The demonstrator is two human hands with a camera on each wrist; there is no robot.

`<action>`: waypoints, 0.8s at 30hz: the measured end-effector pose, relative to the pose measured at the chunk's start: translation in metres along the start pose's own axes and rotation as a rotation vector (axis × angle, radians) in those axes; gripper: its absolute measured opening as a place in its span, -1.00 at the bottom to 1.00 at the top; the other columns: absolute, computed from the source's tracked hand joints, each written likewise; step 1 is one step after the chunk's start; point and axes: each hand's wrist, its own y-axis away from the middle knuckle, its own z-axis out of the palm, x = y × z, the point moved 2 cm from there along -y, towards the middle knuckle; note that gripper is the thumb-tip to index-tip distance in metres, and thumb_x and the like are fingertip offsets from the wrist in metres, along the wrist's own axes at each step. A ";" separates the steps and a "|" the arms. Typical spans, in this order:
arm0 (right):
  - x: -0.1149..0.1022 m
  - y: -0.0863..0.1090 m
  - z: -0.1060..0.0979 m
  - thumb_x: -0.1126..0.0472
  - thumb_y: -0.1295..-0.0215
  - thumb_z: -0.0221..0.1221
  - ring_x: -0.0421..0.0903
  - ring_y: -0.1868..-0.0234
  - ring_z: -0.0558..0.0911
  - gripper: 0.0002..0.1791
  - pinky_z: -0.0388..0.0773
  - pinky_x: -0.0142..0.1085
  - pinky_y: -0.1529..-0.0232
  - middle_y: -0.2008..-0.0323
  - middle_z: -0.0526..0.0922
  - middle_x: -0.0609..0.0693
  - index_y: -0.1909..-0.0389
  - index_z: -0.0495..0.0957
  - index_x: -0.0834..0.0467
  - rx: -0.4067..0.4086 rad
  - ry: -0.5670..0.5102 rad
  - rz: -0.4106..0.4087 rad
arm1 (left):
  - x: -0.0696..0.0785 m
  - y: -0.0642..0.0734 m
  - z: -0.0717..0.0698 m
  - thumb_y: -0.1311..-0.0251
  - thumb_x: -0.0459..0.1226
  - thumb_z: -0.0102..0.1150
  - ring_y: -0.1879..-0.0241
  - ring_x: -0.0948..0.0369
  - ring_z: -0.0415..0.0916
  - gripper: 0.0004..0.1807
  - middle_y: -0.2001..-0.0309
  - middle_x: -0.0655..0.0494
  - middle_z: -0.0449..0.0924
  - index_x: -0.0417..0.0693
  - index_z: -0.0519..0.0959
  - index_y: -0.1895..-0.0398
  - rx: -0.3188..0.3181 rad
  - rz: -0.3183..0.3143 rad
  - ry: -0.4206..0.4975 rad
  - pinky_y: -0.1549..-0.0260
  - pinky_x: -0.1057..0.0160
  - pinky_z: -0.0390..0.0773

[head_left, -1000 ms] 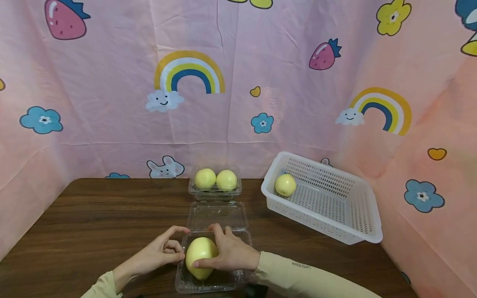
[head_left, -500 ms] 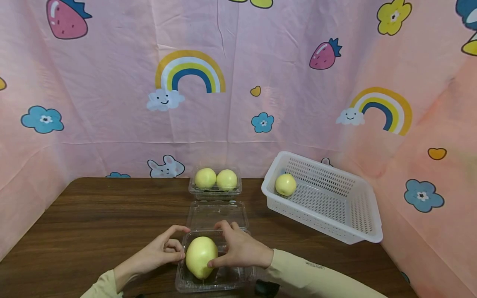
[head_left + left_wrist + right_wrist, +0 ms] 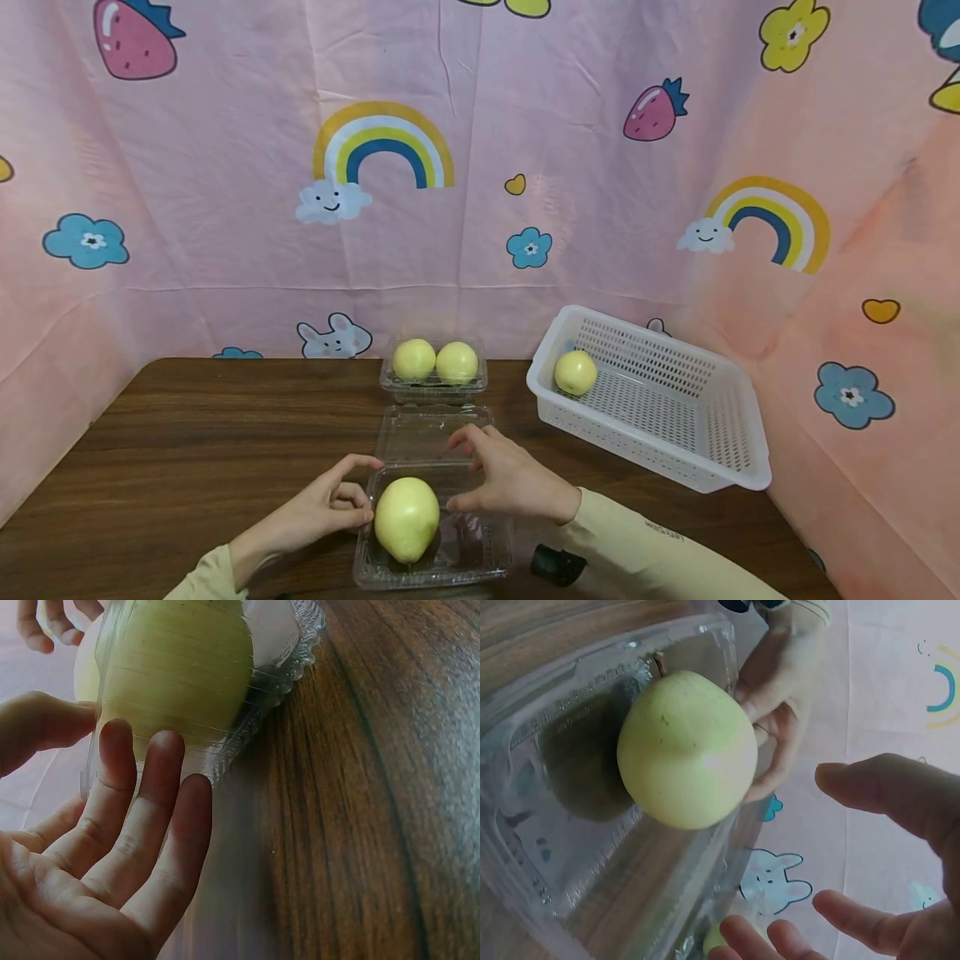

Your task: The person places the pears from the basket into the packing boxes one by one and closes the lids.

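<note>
A pale yellow-green pear (image 3: pixel 407 520) lies in the left half of an open clear plastic clamshell box (image 3: pixel 472 546), its stem toward the near side. My left hand (image 3: pixel 324 500) holds the box's left rim; the left wrist view shows the thumb at the rim and curled fingers (image 3: pixel 154 795) against the outer wall. To the right of the pear, my right hand (image 3: pixel 510 479) hovers over the box with fingers spread and nothing in them. In the right wrist view a gap separates its thumb from the pear (image 3: pixel 686 750). The box's lid (image 3: pixel 435 433) lies folded back.
Behind the lid stands another clear box (image 3: pixel 433 390) holding two pears. A white perforated basket (image 3: pixel 630 437) with one pear (image 3: pixel 575 372) in it sits at the right rear. Near my right wrist is a black object (image 3: pixel 558 566). Patterned cloth hangs beyond the wooden table (image 3: pixel 225 442).
My right hand has let go of the pear and moved away to the right, its fingers spread. The pear stays in the box's left half, and my left hand keeps its place at the rim.
</note>
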 end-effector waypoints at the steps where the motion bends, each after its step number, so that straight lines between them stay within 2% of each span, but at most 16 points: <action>1: 0.000 0.000 -0.002 0.08 0.02 0.48 -0.13 0.13 0.57 -0.39 0.50 -0.27 0.16 0.12 0.44 -0.09 -0.06 0.43 0.00 0.009 0.004 -0.006 | 0.000 0.000 0.000 -0.32 -0.44 0.08 0.30 0.16 0.59 -0.36 0.33 -0.07 0.55 -0.42 -0.02 -0.32 0.000 -0.001 0.004 0.28 0.21 0.58; 9: 0.003 0.004 -0.015 0.15 -0.04 0.43 -0.11 0.05 0.55 -0.51 0.50 -0.22 0.03 0.07 0.55 -0.11 0.00 0.50 0.08 0.038 -0.026 -0.043 | -0.001 0.000 0.000 -0.32 -0.44 0.09 0.29 0.15 0.58 -0.35 0.33 -0.09 0.55 -0.44 -0.04 -0.31 -0.001 0.005 0.010 0.27 0.21 0.58; 15: 0.010 0.008 -0.028 0.16 -0.09 0.40 -0.05 0.05 0.56 -0.57 0.50 -0.10 0.04 0.09 0.59 -0.10 0.02 0.53 0.10 0.061 -0.051 -0.024 | -0.001 0.001 -0.001 -0.33 -0.44 0.08 0.29 0.14 0.59 -0.36 0.32 -0.10 0.55 -0.43 -0.03 -0.32 0.001 0.002 0.001 0.27 0.20 0.58; 24: 0.018 0.013 -0.046 0.15 -0.12 0.39 0.05 -0.02 0.54 -0.60 0.45 -0.06 -0.02 0.08 0.58 -0.03 0.05 0.53 0.16 0.103 -0.032 -0.019 | 0.000 0.001 -0.001 -0.33 -0.45 0.07 0.30 0.13 0.59 -0.37 0.32 -0.13 0.55 -0.43 -0.03 -0.32 0.002 -0.007 0.005 0.28 0.17 0.59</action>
